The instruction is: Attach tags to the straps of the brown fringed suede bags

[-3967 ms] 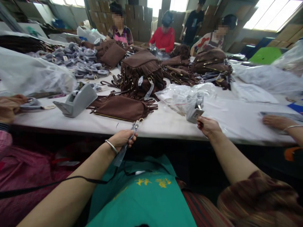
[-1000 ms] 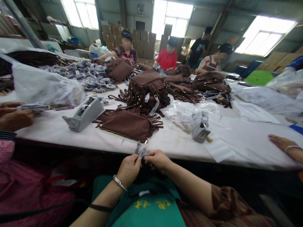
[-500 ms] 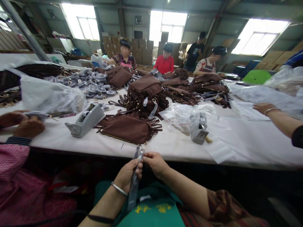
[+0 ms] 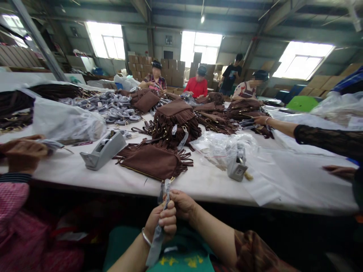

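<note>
My left hand point(image 4: 164, 223) is closed around a strap in a clear plastic sleeve point(image 4: 155, 245), whose lower end hangs toward my lap. Just beside it, my right hand point(image 4: 183, 204) pinches the same sleeved strap higher up; its fingertips are partly hidden. The strap's upper end reaches the table edge, by a gold clasp at the corner of a brown fringed bag point(image 4: 153, 160). That bag lies flat, its zipper edge toward me. Whether the clasp joins strap and bag I cannot make out.
A grey tape dispenser point(image 4: 103, 151) stands left of the bag, a second dispenser point(image 4: 237, 168) right of it beside clear plastic bags point(image 4: 210, 147). Behind are piled brown bags point(image 4: 177, 119) and wrapped straps point(image 4: 113, 104). A co-worker's hands point(image 4: 25, 153) work at left; other arms reach in from the right.
My left hand has shifted slightly right and its fingers now wrap around the strap. At right, a co-worker's arm has reached to the bag pile. The view has tilted up a little.
</note>
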